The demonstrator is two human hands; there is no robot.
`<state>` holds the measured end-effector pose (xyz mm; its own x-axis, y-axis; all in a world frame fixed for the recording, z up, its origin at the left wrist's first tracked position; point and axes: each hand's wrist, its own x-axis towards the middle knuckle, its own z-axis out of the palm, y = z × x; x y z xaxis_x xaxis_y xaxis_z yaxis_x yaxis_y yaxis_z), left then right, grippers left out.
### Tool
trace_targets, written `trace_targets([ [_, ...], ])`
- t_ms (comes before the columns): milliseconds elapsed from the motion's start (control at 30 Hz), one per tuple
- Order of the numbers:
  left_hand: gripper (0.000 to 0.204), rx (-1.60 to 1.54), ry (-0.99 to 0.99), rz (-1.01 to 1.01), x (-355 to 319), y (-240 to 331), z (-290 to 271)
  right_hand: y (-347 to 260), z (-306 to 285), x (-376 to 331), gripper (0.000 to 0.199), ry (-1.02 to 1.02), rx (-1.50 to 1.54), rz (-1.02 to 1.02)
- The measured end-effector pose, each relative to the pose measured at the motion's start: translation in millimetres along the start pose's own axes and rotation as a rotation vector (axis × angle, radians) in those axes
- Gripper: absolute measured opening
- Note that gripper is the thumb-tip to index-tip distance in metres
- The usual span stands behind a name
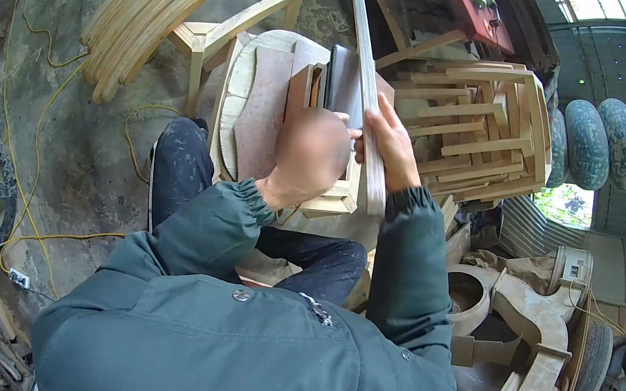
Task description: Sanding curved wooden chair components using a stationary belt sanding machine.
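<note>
A long, pale wooden strip slants from the top of the view down toward my chest. My right hand grips it near its close end, thumb and fingers on either side. Left of the strip is my left hand, its fingers mostly lost in a blurred patch; a fingertip shows close to the strip. Beneath that hand stands a small wooden box-like piece with a dark, flat, shiny panel. This rests on a pale wooden work surface with a curved, flat board lying on it.
Curved wooden slats lie bundled over a wooden frame at the far left. Stacked wooden frames stand to the right, near a large band-saw-like machine. A yellow cable snakes over the concrete floor.
</note>
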<state>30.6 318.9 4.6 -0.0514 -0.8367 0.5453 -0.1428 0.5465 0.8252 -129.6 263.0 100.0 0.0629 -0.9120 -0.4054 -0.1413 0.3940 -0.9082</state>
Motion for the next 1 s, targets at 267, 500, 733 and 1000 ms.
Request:
trace_targets([
  [267,0.066,0.340,-0.117,0.070,0,8,-3,45,-21,-103,0.075,0.048,-0.254,-0.038],
  [500,0.084,0.492,-0.348,0.378,-19,26,31,73,-41,-357,0.082,0.072,-0.177,0.273],
  [733,0.030,0.229,-0.534,0.669,-69,63,88,100,-95,-516,0.081,-0.075,-0.642,0.371],
  [1000,0.035,0.074,-0.714,0.560,-44,96,83,2,-78,-522,0.053,0.352,-1.199,0.445],
])
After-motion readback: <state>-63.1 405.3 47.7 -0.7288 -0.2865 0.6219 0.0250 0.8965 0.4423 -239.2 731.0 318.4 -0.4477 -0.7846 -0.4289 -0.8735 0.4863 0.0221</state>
